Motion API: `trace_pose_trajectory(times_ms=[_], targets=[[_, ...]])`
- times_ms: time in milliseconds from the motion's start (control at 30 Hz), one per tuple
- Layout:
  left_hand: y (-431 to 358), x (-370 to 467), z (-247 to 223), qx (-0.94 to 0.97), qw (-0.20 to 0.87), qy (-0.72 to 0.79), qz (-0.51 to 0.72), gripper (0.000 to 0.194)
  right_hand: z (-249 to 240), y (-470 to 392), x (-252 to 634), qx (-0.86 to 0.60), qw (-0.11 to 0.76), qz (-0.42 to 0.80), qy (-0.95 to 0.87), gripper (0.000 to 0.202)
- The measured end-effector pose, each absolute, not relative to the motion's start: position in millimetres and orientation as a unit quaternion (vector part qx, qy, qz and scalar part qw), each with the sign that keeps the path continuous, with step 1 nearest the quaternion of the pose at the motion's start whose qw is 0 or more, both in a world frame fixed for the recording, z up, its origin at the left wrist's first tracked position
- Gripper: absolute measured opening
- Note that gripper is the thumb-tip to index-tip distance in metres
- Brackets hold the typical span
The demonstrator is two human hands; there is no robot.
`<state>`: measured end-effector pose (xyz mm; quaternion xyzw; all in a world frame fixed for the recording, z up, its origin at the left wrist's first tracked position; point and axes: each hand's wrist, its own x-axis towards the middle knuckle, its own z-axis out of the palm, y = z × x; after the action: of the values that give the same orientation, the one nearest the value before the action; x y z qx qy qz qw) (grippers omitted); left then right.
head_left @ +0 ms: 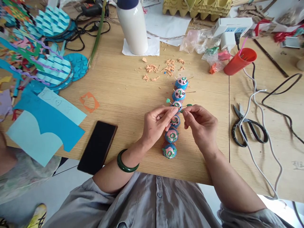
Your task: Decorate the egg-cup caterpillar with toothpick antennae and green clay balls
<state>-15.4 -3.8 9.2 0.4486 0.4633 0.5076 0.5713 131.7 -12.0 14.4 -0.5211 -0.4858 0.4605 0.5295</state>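
Observation:
Several small round blue pieces with pink tops stand in a row on the wooden table. Green rings and dark bits decorate them, and thin sticks poke out of the farther ones. My left hand point(158, 122) is pinched at the third blue piece point(177, 105) from the far end, its fingertips on something too small to name. Just right of it, my right hand point(200, 125) pinches something small and green, partly hidden by the fingers. Below the fingertips sits another decorated piece point(175, 121); the nearest one point(169, 151) lies toward the table's front edge.
A phone point(98, 147) and blue paper point(51, 117) lie left. Scissors point(249, 125), white cables and a red cup point(240, 61) are right. A white bottle point(133, 28) and orange shavings point(152, 68) are beyond. Someone's arm shows at far left.

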Motion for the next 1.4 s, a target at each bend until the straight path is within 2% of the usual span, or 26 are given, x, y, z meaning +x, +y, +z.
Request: trace_pose_trajectory(times_ms=[267,467,633,800,1033,1233,1400], targets=[[-2.0,-15.0,7.7,0.459,0.577,0.466,0.490,0.029,9.0,-14.5,134.2,-0.514,0.517,0.418,-0.542,0.017],[-2.1,-16.9,4.0,0.442,0.581,0.473,0.493,0.026,12.4,-15.0,133.6,-0.510,0.518,0.446,-0.522,0.031],[-2.0,-17.0,4.9,0.431,0.604,0.458,0.489,0.028,14.2,-13.6,131.8,-0.522,0.512,0.465,-0.499,0.029],[-3.0,-16.0,6.5,0.434,0.621,0.448,0.475,0.030,15.8,-13.0,131.0,-0.518,0.542,0.442,-0.493,0.028],[-2.5,-17.1,10.8,0.468,0.560,0.455,0.510,0.023,14.7,-13.1,132.8,-0.527,0.514,0.436,-0.519,0.031],[-3.3,-19.0,8.9,0.530,0.460,0.485,0.522,0.016,18.9,-14.3,131.1,-0.528,0.502,0.471,-0.497,0.031],[-3.8,-18.6,5.0,0.513,0.483,0.478,0.525,0.019,23.2,-13.6,130.2,-0.532,0.494,0.521,-0.448,0.030]])
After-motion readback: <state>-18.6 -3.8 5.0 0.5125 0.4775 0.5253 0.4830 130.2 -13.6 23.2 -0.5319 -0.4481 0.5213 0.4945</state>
